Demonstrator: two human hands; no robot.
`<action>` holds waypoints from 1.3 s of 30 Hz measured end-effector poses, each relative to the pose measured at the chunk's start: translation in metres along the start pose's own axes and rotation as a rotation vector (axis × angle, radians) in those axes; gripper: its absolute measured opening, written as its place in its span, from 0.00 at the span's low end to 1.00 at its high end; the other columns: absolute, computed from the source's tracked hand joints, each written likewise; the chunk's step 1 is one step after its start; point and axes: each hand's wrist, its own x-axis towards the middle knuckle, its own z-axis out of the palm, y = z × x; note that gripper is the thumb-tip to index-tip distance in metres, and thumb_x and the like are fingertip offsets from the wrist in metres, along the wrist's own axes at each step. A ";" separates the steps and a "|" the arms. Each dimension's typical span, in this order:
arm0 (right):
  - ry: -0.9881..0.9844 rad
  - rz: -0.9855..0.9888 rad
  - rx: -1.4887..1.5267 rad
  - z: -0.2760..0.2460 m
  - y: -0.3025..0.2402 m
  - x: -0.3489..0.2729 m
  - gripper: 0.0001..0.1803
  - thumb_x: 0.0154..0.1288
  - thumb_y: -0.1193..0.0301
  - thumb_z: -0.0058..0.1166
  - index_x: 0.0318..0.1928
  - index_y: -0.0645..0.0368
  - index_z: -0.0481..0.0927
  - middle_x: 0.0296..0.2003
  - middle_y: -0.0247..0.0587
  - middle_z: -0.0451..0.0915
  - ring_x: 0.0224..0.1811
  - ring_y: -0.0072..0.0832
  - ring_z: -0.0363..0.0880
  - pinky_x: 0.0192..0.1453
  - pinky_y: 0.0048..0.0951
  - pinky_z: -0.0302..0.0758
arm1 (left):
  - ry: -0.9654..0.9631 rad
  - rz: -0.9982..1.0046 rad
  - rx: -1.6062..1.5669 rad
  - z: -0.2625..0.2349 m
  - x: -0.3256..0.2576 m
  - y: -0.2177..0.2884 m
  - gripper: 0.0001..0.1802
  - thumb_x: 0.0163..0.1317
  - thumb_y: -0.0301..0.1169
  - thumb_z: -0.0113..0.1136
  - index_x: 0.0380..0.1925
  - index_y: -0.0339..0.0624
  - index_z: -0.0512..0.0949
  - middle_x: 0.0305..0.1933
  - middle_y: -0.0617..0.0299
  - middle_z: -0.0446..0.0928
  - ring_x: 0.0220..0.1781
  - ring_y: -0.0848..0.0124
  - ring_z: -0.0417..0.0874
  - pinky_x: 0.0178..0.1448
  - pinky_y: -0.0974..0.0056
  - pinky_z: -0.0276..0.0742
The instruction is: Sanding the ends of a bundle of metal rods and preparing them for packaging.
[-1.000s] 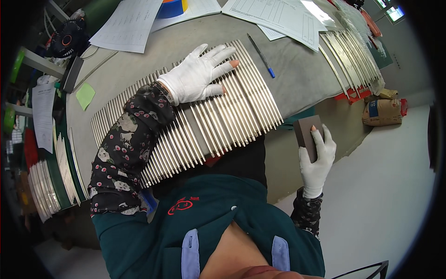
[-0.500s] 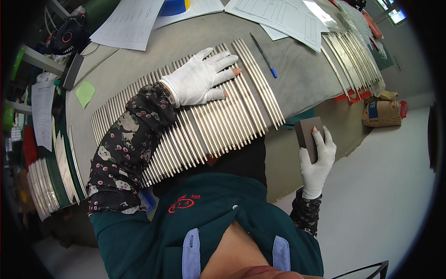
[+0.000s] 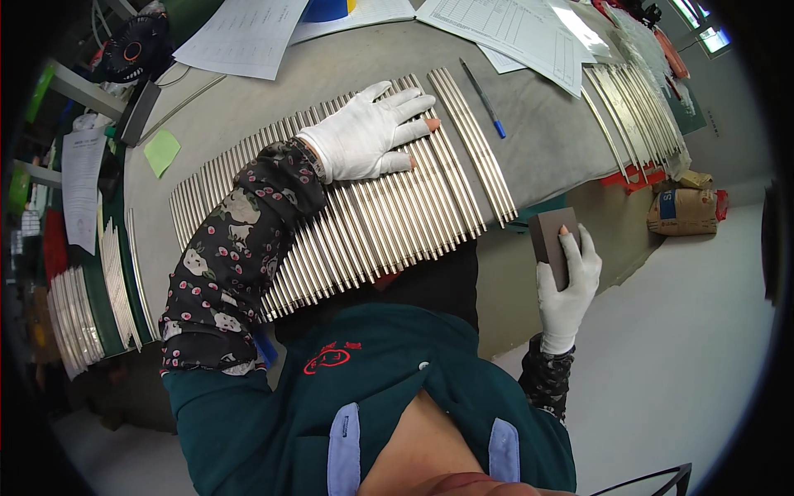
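Observation:
A long row of thin metal rods (image 3: 389, 223) lies side by side across the grey table (image 3: 546, 149). My left hand (image 3: 368, 132), in a white glove with an open fingertip, rests flat on the rods near their far ends, fingers spread. My right hand (image 3: 569, 285), also gloved, hangs off the table's near edge and grips a dark grey rectangular block (image 3: 549, 244), held upright. A small gap separates two or three rods at the right end of the row from the others.
A blue pen (image 3: 484, 99) lies right of the rods. Paper sheets (image 3: 513, 29) cover the far table. More metal rods (image 3: 633, 112) lie at the right, and further stacks (image 3: 78, 318) at the left. A green sticky note (image 3: 161, 150) and a small black fan (image 3: 132, 50) sit at the left.
My left hand has slid a little to the right along the rods. My right hand with the block has stayed where it was.

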 end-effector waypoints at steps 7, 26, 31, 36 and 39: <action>-0.015 0.004 -0.007 0.000 -0.003 -0.001 0.29 0.46 0.74 0.57 0.54 0.56 0.75 0.58 0.54 0.67 0.54 0.46 0.67 0.60 0.41 0.65 | 0.016 -0.006 -0.011 0.004 0.004 0.000 0.35 0.61 0.49 0.51 0.65 0.45 0.61 0.72 0.50 0.54 0.73 0.55 0.54 0.73 0.47 0.48; -0.158 -0.224 0.017 0.017 -0.092 -0.005 0.35 0.37 0.70 0.65 0.53 0.52 0.74 0.58 0.62 0.64 0.49 0.49 0.69 0.52 0.43 0.70 | 0.047 -0.395 0.107 0.007 -0.012 0.006 0.44 0.61 0.63 0.41 0.66 0.39 0.59 0.70 0.42 0.54 0.72 0.49 0.53 0.72 0.43 0.48; -0.161 -0.258 -0.090 0.025 -0.106 0.002 0.31 0.39 0.69 0.65 0.51 0.53 0.75 0.55 0.61 0.65 0.44 0.48 0.72 0.45 0.42 0.72 | 0.029 -0.402 0.069 0.005 -0.010 0.009 0.45 0.61 0.63 0.42 0.66 0.36 0.58 0.69 0.40 0.55 0.72 0.49 0.54 0.72 0.44 0.47; -0.134 -0.248 -0.164 0.045 -0.120 0.028 0.29 0.42 0.68 0.63 0.51 0.52 0.75 0.54 0.61 0.66 0.43 0.47 0.72 0.42 0.41 0.73 | 0.055 -0.387 0.058 0.005 -0.009 0.006 0.45 0.61 0.62 0.42 0.66 0.36 0.59 0.69 0.40 0.55 0.72 0.49 0.54 0.73 0.45 0.48; -0.194 -0.267 -0.176 0.024 -0.109 0.003 0.29 0.42 0.68 0.63 0.51 0.52 0.75 0.55 0.60 0.66 0.43 0.47 0.73 0.42 0.41 0.73 | 0.026 -0.407 0.048 0.005 -0.009 0.007 0.45 0.61 0.62 0.44 0.66 0.36 0.59 0.69 0.39 0.55 0.72 0.49 0.55 0.73 0.45 0.48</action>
